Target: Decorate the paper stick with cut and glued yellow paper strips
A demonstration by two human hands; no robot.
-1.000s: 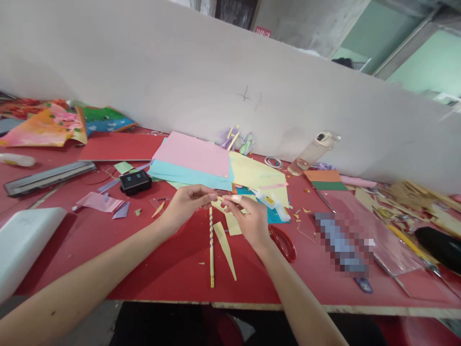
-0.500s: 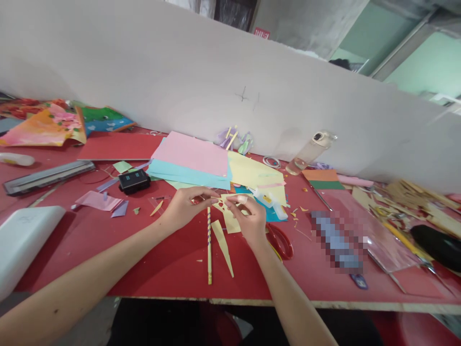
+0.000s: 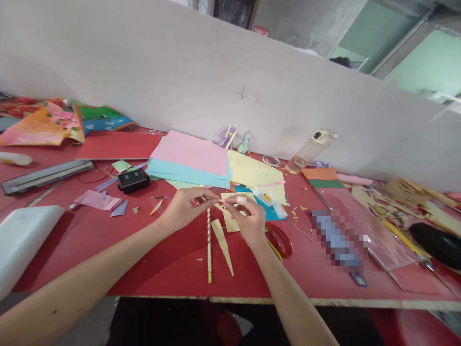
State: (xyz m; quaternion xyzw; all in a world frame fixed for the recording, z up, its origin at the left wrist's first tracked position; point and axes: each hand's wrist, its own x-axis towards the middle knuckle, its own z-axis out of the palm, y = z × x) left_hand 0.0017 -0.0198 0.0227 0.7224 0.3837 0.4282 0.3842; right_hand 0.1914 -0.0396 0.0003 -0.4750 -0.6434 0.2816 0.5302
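Note:
My left hand (image 3: 187, 207) is closed in a pinch over the middle of the red table. Facing it, my right hand (image 3: 248, 216) pinches too, with white tape round one finger. Their fingertips nearly meet on a small piece of pale yellow paper (image 3: 218, 206), mostly hidden by the fingers. Below them lie a striped pencil (image 3: 209, 250) and a long yellow paper wedge (image 3: 224, 249). Under the right hand rests a yellow paper sheet (image 3: 230, 222). Red-handled scissors (image 3: 283, 240) lie beside the right wrist, partly covered.
Pink paper (image 3: 192, 151) and blue paper (image 3: 180, 172) are stacked behind the hands. Glue bottles (image 3: 270, 199) lie right of them, and a water bottle (image 3: 309, 151) stands near the wall. At left are a black box (image 3: 133, 180) and a white case (image 3: 29, 240).
The fingertips of both hands have drawn slightly closer together around the small paper. Arms and surrounding things stay almost the same, with a slight camera shift.

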